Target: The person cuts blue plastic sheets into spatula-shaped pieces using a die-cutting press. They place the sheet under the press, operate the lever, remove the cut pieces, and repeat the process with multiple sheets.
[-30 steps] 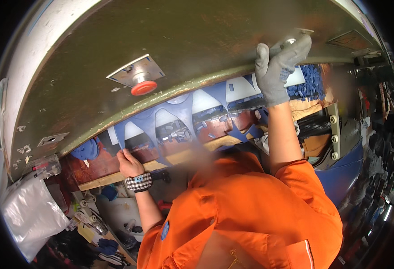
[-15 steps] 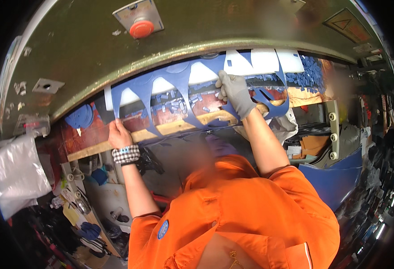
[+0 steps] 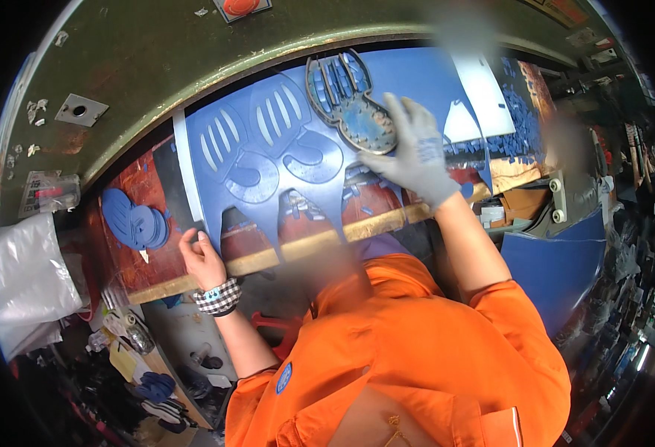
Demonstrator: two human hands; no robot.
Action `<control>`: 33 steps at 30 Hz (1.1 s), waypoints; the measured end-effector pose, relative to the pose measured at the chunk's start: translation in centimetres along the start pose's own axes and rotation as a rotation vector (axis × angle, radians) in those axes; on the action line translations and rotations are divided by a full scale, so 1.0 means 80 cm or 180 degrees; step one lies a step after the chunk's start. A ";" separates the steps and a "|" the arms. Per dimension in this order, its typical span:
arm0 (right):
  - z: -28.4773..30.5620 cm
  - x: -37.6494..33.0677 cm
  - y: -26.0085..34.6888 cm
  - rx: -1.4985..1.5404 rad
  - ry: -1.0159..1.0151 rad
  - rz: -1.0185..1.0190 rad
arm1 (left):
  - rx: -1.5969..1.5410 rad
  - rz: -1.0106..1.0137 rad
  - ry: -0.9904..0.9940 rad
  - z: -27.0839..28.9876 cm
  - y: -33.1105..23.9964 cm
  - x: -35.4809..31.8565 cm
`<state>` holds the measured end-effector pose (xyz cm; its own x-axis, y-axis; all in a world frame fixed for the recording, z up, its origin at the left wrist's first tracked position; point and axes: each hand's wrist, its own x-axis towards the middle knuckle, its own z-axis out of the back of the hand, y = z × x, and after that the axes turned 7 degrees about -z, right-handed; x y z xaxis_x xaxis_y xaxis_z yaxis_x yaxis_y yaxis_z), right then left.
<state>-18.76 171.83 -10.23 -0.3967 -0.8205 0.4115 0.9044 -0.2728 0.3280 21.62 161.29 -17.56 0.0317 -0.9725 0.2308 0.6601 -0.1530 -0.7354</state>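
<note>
A blue sheet (image 3: 223,97) lies over a white board on the bench, with slotted, sole-like outlines cut into it and pointed strips along its near edge. On it rests a metal cutting die (image 3: 336,93) with slots at one end and a rounded, spiky-looking other end. My gloved right hand (image 3: 417,156) holds the rounded end, thumb at the near rim and fingers at the right side. My bare left hand (image 3: 203,261), fingers loosely bent and apart, is beside the sheet's near left corner. Whether it touches the strip there is unclear.
A green machine beam (image 3: 193,56) spans the far side above the bench. Cut blue pieces (image 3: 134,220) are stacked at the left. Small blue scraps (image 3: 520,119) lie at the right near a white board (image 3: 480,97). A wooden rail (image 3: 309,244) edges the bench.
My right hand has gone from a blue offcut to the die. My left hand has loosened from the strip. More of the sheet, with its cut outlines and the die, now shows; the view has shifted.
</note>
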 end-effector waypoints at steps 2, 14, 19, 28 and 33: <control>-0.008 0.001 0.009 0.0115 0.0410 0.0042 | -0.0044 -0.0328 -0.0411 0.007 -0.003 -0.002; 0.044 -0.101 -0.040 0.3559 0.1024 -0.1295 | -0.1333 -0.1308 0.0862 -0.130 -0.224 -0.067; 0.058 -0.124 -0.047 0.4047 0.1244 -0.1409 | -0.1057 -0.1399 0.0635 -0.182 -0.267 -0.081; 0.077 -0.106 -0.071 0.5397 0.1168 -0.2285 | 0.0074 -0.2064 0.0459 -0.175 -0.213 -0.101; 0.092 -0.082 -0.098 0.2058 0.0305 -0.0306 | -0.0238 -0.1831 0.0702 -0.170 -0.206 -0.096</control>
<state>-24.38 183.04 -9.22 -0.4282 -0.8568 0.2873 0.5775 -0.0149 0.8162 0.33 168.89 -15.87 -0.4747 -0.7427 0.4723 0.4706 -0.6676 -0.5769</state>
